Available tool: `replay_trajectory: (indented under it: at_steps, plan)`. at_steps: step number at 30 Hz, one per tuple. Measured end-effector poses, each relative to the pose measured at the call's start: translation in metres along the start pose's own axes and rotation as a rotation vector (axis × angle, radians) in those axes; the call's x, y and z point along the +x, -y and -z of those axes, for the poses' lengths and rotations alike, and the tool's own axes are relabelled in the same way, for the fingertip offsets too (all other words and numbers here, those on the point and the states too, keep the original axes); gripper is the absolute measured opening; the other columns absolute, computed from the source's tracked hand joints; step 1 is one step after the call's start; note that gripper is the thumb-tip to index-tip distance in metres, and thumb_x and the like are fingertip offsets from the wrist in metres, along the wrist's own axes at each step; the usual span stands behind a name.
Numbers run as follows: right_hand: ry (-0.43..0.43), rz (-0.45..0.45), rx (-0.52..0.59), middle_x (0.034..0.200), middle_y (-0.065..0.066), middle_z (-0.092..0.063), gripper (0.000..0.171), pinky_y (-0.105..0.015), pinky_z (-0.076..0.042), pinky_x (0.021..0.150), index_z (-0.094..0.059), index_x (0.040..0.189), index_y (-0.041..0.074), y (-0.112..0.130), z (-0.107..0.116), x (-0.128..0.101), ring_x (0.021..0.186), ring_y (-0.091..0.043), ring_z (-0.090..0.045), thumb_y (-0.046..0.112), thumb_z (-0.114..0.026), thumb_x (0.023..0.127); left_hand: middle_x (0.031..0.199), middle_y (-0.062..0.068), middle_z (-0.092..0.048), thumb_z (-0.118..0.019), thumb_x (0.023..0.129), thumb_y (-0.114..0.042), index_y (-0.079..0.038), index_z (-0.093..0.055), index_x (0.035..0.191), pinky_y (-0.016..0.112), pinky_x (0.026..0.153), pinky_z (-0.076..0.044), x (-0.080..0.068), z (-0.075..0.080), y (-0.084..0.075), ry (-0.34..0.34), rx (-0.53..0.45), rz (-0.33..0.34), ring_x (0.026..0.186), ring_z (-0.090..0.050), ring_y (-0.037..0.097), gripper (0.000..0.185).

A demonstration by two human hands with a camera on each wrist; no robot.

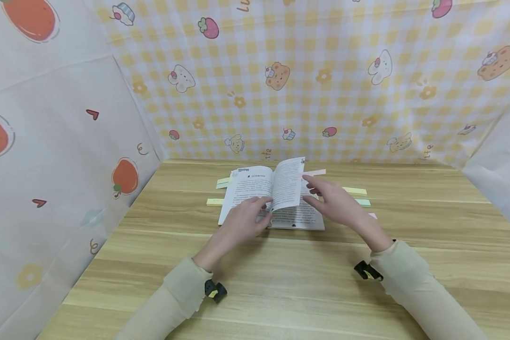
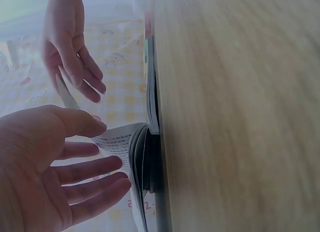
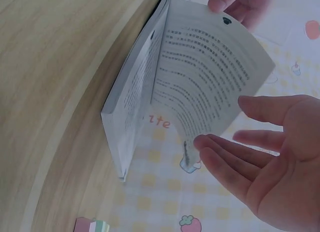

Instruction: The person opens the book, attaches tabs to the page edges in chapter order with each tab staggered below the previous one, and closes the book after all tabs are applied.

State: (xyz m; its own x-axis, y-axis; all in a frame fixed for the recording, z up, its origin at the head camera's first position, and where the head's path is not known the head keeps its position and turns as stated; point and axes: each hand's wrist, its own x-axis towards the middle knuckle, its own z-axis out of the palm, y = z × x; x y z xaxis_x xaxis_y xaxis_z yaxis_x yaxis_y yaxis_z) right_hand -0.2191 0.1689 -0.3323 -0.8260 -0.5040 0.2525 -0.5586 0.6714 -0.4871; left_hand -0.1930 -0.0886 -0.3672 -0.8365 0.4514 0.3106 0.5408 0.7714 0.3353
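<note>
Her left hand point(image 1: 242, 219) is pinching a raised page point(image 1: 288, 183) of the open book point(image 1: 276, 198); the right hand's point(image 1: 333, 200) straight fingers are touching its edge.

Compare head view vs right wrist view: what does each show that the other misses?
Head only: the whole wooden table, both sleeves, several paper strips beside the book, the left hand at the lifted page's lower edge. Right wrist only: the page block's thickness from the side and the page's curve. Both: the open book, the lifted page, the right hand.
</note>
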Motion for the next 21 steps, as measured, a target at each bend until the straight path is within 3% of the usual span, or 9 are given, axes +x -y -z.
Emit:
replay_trajectory:
  at_steps: [4,12,21]
  plan:
    - [-0.020,-0.003,0.021,0.123,-0.028,-0.065,0.057,-0.054,-0.051,0.095,-0.045,0.147,-0.005,0.003,-0.003,0.001,0.108,-0.039,-0.067,0.017,-0.067,0.098,0.116,0.011,-0.070,-0.067,0.095,-0.020,-0.010,-0.061,0.136,0.037,0.069,-0.057,0.000,0.001,0.000,0.004,-0.006,0.009,0.096,-0.069,0.022,0.042]
    - [-0.032,0.010,0.072,0.124,-0.025,-0.066,0.058,-0.051,-0.052,0.095,-0.046,0.146,-0.007,0.009,-0.009,0.004,0.109,-0.038,-0.067,0.019,-0.068,0.098,0.133,0.015,-0.063,-0.068,0.096,-0.019,-0.013,-0.050,0.149,0.045,0.079,-0.058,0.001,0.000,0.000,0.039,-0.044,0.029,0.110,-0.066,0.030,0.056]
    - [-0.049,0.075,0.080,0.117,-0.020,-0.070,0.050,-0.050,-0.055,0.091,-0.053,0.142,-0.004,0.022,-0.016,0.013,0.105,-0.036,-0.069,0.017,-0.067,0.098,0.137,0.012,-0.060,-0.068,0.095,-0.014,-0.018,-0.044,0.153,0.043,0.085,-0.057,0.001,0.000,-0.002,0.036,-0.088,-0.042,0.114,-0.064,0.027,0.064]
